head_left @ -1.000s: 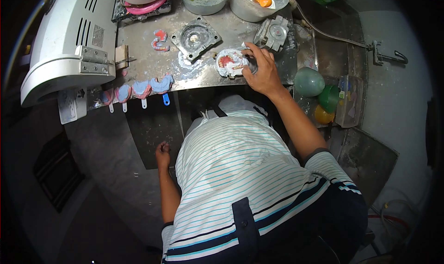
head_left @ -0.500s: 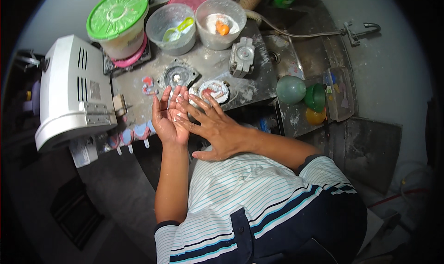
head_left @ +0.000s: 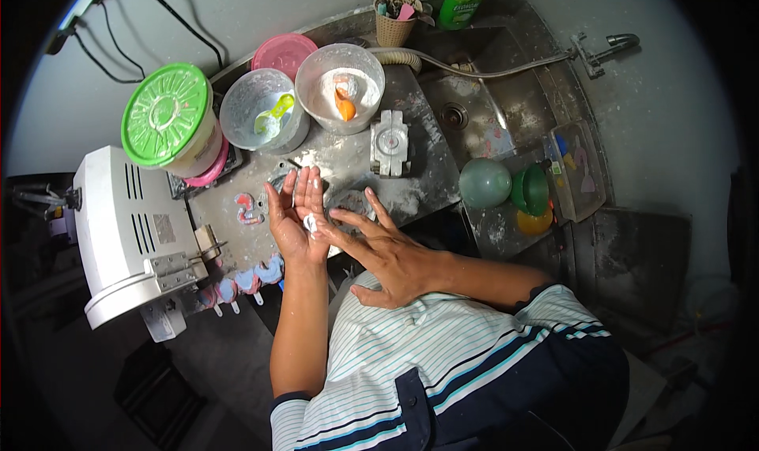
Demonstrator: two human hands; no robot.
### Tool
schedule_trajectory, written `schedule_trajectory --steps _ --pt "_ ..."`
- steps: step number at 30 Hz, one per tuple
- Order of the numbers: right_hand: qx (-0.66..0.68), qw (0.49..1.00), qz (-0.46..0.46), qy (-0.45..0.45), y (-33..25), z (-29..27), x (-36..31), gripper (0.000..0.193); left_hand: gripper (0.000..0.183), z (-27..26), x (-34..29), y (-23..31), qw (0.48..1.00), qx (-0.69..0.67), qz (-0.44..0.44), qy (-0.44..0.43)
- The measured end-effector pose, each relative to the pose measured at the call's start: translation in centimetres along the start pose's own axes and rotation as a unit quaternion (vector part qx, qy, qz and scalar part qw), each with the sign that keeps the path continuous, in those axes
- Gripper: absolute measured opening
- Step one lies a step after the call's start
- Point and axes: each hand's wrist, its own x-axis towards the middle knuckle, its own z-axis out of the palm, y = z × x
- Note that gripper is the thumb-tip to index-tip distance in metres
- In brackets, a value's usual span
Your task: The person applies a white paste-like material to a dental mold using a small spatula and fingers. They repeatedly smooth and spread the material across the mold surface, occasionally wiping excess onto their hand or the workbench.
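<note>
My left hand (head_left: 296,241) is palm up with its fingers stretched out. A small dab of white paste (head_left: 311,224) lies on its palm. My right hand (head_left: 395,260) comes from the right with fingers spread, its forefinger reaching to the dab. Just beyond the hands, a round metal mould half (head_left: 352,203) sits near the counter's front edge, partly covered by my right fingers. Another metal mould part (head_left: 283,174) is mostly hidden behind my left fingertips. Left of them lies a curved pink-and-blue piece (head_left: 248,208).
A block-shaped metal mould (head_left: 390,144) stands farther back. Behind it are a tub of white powder with an orange scoop (head_left: 345,107), a tub with a lime scoop (head_left: 274,115) and a green-lidded bucket (head_left: 168,117). A white machine (head_left: 130,230) stands left; a sink (head_left: 474,95) is right.
The view has tilted, so the counter appears lower. My right hand has drawn back slightly from my left fingers, and the white dab on my left palm shows more fully.
</note>
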Motion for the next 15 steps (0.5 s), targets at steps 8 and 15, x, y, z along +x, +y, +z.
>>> schedule_trajectory --steps 8,15 --pt "0.01 0.986 0.004 0.167 8.9 -13.6 4.9 0.031 0.036 -5.2 -0.1 3.8 0.994 0.023 0.068 0.085" --pt "-0.172 0.93 0.154 0.286 24.2 -25.9 10.6 0.035 0.04 -8.3 -3.5 7.0 0.991 0.003 0.114 0.073"
